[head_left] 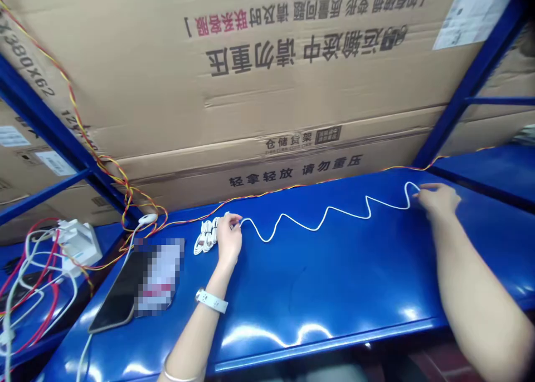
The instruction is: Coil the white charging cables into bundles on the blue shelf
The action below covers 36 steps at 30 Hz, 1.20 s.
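A thin white cable (315, 229) lies in a zigzag across the blue metal shelf (317, 282). My left hand (229, 234) pinches its left end, fingers closed, beside several bundled white cables (205, 238). At the cable's right end, my right hand (438, 197) has its fingertips closed on it, slightly blurred. The bundles touch or nearly touch my left fingers and are partly hidden by them.
Cardboard boxes (251, 103) stand behind the shelf. Red-yellow twisted wire (267, 192) runs along the back edge. A phone (121, 293) and a blurred-out packet (161, 276) lie left, near a white power strip (81, 245) with tangled cables. Blue posts (468, 87) flank the shelf.
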Motion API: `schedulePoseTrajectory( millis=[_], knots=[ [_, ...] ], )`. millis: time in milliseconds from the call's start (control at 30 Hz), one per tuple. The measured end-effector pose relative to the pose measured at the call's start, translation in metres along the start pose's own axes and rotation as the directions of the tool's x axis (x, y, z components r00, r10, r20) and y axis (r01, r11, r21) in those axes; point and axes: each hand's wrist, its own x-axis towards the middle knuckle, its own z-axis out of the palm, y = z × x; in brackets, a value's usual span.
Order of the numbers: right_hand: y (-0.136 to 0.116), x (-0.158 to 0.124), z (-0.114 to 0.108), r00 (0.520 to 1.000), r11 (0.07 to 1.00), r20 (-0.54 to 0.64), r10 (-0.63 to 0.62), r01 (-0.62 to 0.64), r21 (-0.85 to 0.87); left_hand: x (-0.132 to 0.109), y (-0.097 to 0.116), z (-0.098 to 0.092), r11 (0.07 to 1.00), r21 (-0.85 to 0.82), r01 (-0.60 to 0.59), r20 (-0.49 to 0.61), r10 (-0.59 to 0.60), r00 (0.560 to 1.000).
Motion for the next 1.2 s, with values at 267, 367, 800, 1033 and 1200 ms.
schedulePoseTrajectory(
  millis=[267, 367, 800, 1033, 1200],
  knots=[
    [-0.029, -0.013, -0.003, 0.987, 0.995, -0.126, 0.1, -0.095, 0.043, 0.005, 0.016, -0.025, 0.732, 0.653, -0.194, 0.095, 0.175, 0.98],
    [-0.049, -0.023, -0.004, 0.987, 0.997, -0.162, 0.01, 0.003, 0.076, 0.003, 0.019, -0.031, 0.475, 0.874, -0.102, 0.077, 0.072, 0.994],
    [-0.146, -0.209, 0.011, 0.511, 0.493, 0.141, -0.848, 0.663, 0.563, 0.002, 0.018, -0.026, 0.413, 0.896, -0.166, 0.117, 0.142, 0.983],
    [-0.157, -0.258, 0.009, 0.337, 0.562, 0.497, -0.799, 0.128, 0.817, 0.0, 0.028, -0.021, 0.776, 0.578, -0.251, 0.078, 0.254, 0.964],
    [-0.169, -0.272, -0.002, 0.311, 0.51, 0.563, -0.766, -0.238, 0.826, -0.02, 0.046, -0.001, 0.905, 0.222, -0.363, 0.206, 0.32, 0.925]
  ],
)
